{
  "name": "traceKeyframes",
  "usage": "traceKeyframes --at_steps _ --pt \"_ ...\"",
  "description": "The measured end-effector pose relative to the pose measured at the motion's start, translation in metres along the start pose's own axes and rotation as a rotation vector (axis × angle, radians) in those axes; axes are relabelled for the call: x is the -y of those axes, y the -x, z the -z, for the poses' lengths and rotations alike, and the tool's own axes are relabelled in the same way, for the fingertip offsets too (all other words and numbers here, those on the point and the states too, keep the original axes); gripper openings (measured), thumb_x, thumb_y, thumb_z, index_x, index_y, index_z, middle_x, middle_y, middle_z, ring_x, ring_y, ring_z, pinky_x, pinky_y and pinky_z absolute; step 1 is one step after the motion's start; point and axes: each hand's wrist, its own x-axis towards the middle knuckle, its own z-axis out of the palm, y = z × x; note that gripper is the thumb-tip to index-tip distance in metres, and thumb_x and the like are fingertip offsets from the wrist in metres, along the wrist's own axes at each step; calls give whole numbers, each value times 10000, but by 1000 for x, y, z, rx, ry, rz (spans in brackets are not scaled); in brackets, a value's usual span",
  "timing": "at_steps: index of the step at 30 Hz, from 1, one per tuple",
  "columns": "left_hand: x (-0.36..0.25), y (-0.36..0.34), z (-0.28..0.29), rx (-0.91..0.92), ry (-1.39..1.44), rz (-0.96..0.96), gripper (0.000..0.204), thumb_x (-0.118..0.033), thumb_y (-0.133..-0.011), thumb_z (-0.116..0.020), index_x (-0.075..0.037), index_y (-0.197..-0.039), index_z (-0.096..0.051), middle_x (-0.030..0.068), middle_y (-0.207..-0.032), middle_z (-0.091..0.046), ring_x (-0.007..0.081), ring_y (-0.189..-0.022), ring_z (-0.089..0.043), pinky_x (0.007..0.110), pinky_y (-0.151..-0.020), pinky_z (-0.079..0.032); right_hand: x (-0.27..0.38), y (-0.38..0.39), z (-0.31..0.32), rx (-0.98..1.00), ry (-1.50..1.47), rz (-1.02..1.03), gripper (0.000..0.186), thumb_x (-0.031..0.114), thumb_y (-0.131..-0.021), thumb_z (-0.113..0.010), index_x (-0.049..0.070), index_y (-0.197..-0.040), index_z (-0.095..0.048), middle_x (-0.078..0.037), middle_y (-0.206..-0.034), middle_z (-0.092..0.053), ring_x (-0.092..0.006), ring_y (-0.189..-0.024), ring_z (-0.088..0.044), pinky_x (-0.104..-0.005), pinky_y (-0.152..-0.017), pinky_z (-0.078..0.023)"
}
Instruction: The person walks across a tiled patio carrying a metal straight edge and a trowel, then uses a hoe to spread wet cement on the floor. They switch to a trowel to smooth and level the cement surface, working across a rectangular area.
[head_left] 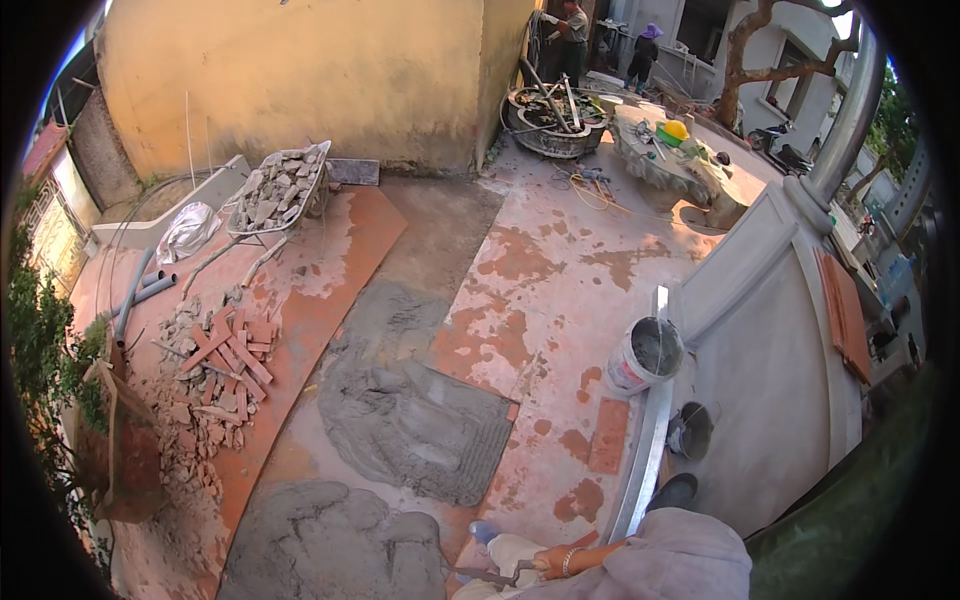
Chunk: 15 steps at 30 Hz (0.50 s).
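At the lower edge my right hand [552,562], with a bracelet at its wrist, is closed round the handle of a trowel [490,576]. The trowel's dark metal part reaches left to the edge of a wet grey mortar bed [330,540]. My left hand does not show. Beyond, a second mortar patch [415,425] has a ridged right side. Beside my hand are a light trouser leg [515,548] and a blue-covered foot [484,531]. A loose grey sleeve [670,560] covers my upper arm.
Right: a mortar bucket [642,358], a dark pail [690,430], a red tile [608,436] and a long metal straightedge [648,450]. Left: rubble with broken tile strips [230,360] and a loaded wheelbarrow [280,190]. Far back, two people [572,40] stand near a round planter [555,125].
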Motion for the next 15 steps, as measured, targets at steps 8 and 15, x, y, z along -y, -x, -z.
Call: traceKeyframes --at_steps 8,15 --pt "74 23 24 -52 43 134 287 -180 -786 -782 -11 -879 -570 87 -713 -629 170 -605 -594 343 -575 -503 37 13 19 111 -99 75 492 467 -749 -753 94 -1024 -587 -158 -917 -681 -334 -868 -662 -428 -780 -510" --pt "219 66 116 -141 -116 234 303 -170 -767 -796 13 -826 -562 108 -674 -632 184 -587 -604 354 -584 -518 34 -53 7 41 -409 -205 449 417 -781 -784 44 -925 -578 -144 -787 -646 -261 -698 -618 -386 -668 -493"
